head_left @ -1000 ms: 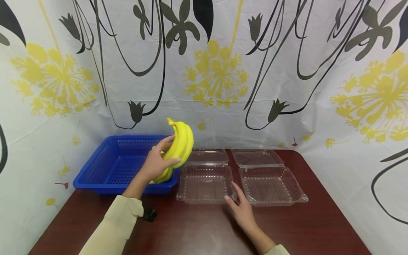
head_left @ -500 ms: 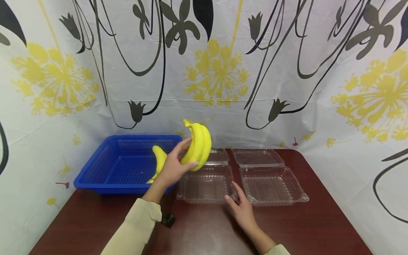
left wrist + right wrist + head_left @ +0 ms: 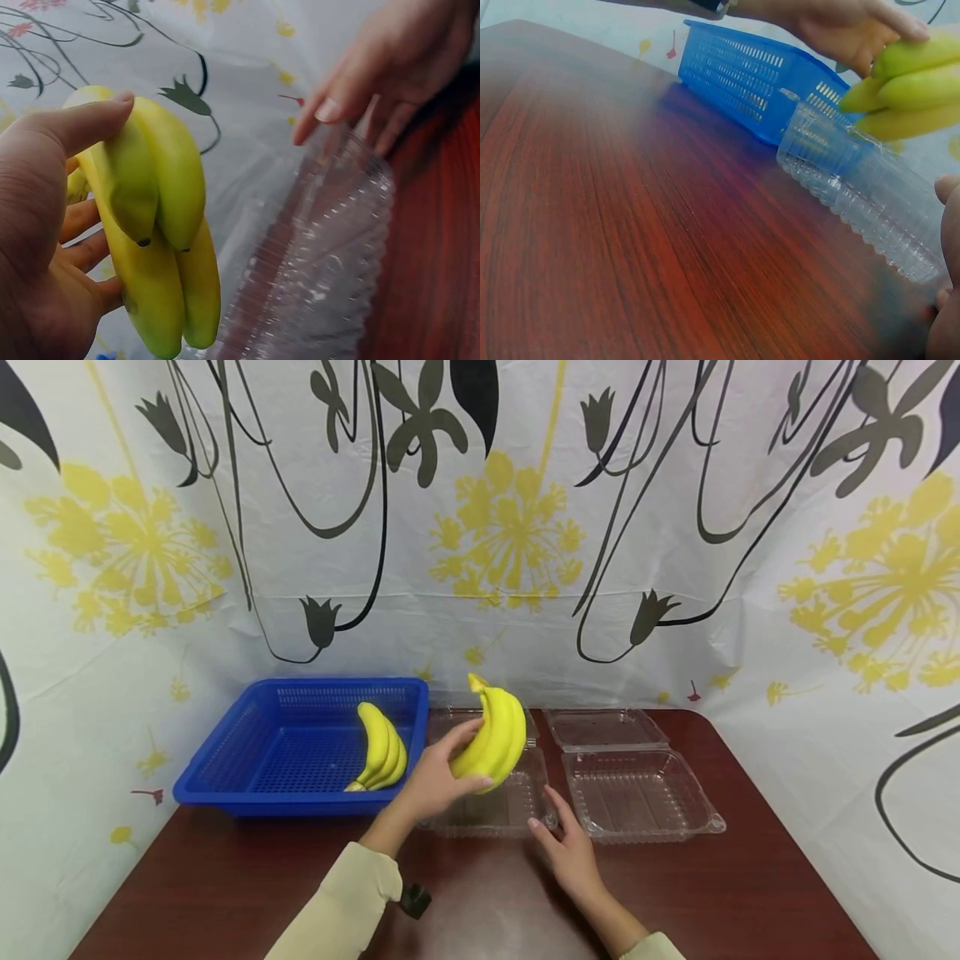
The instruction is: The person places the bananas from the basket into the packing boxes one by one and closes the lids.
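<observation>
My left hand [image 3: 429, 783] grips a bunch of yellow bananas [image 3: 501, 739] above the left clear plastic clamshell container [image 3: 480, 832], whose lid is folded back. The stem end points up in the head view. In the left wrist view, the thumb lies across the bananas [image 3: 169, 172], with greenish tips toward the container, and the other fingers support them from behind. My right hand [image 3: 572, 852] rests at the container's front right corner, fingers extended, thumb and fingertips right at its edge. In the right wrist view, only part of the right hand [image 3: 949, 247] shows.
A blue plastic basket [image 3: 225, 797] stands at the left with another bunch of bananas [image 3: 384, 747] inside. To the right is a second clear clamshell [image 3: 645, 838], lid laid back. A patterned sheet [image 3: 517, 652] hangs behind the dark red wooden table [image 3: 225, 877].
My left hand has carried the bananas rightward from beside the basket to over the left container, dipping lower at the end. The bunch in the basket now shows fully. My right hand has stayed put.
</observation>
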Demonstrator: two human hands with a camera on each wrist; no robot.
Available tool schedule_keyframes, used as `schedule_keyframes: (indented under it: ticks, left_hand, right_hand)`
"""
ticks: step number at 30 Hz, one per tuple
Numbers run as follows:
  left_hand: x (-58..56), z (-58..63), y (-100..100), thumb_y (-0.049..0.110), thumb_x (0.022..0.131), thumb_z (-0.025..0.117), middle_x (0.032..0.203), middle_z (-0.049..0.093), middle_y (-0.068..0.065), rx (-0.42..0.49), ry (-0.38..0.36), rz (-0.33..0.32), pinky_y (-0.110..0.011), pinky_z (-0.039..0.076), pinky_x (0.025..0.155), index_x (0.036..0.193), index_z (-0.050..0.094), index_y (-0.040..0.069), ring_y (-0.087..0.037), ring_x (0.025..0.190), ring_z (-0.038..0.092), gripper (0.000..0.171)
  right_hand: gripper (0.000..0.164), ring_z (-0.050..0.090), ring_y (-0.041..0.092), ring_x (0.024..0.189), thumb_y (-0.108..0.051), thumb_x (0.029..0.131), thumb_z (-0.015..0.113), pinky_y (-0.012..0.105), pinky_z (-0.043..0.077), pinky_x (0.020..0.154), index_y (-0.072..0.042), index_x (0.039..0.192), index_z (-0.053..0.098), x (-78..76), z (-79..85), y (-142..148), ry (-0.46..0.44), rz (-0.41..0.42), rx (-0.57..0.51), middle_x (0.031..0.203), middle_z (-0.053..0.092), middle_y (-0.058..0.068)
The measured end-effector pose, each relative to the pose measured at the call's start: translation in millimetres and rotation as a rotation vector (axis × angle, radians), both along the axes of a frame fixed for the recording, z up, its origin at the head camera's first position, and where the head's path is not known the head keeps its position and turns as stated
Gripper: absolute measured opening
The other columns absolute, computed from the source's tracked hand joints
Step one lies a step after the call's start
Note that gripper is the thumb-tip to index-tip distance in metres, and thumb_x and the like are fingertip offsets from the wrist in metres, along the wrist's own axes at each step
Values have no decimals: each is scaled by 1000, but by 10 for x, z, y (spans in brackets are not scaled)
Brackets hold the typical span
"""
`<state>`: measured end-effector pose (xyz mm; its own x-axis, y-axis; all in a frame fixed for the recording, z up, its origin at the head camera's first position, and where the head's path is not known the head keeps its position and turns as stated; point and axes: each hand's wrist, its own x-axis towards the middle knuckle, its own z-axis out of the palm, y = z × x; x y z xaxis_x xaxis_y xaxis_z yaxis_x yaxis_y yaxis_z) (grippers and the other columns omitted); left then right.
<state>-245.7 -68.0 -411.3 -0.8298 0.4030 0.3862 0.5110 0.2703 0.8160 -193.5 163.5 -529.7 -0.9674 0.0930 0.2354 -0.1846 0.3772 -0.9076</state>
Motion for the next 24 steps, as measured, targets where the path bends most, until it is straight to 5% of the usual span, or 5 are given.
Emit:
schedule_keyframes:
  ticks: [3,6,24]
  left_hand:
    - [-114,-223,20,30,78,83,135,56,-3,-80,-17,-17,-40,47,93,147,43,26,-17,117,55,80]
    - [-118,-282,36,34,79,82,137,54,-4,-153,-42,-35,-38,46,92,148,42,25,-16,116,55,80]
    - [-202,-426,35,40,80,79,134,57,-1,-387,-114,-143,-33,46,86,145,47,21,-13,104,56,75]
  right_hand:
    - [61,39,33,135,-21,93,67,51,43,98,-14,148,41,1,3,3,-7,-7,10,148,43,14]
    - [61,39,33,134,-22,93,68,51,43,98,-14,148,42,3,7,1,-8,-10,20,148,43,14]
    - [63,37,34,136,-33,93,66,51,41,100,-20,149,40,1,-5,16,-33,-3,19,148,42,14]
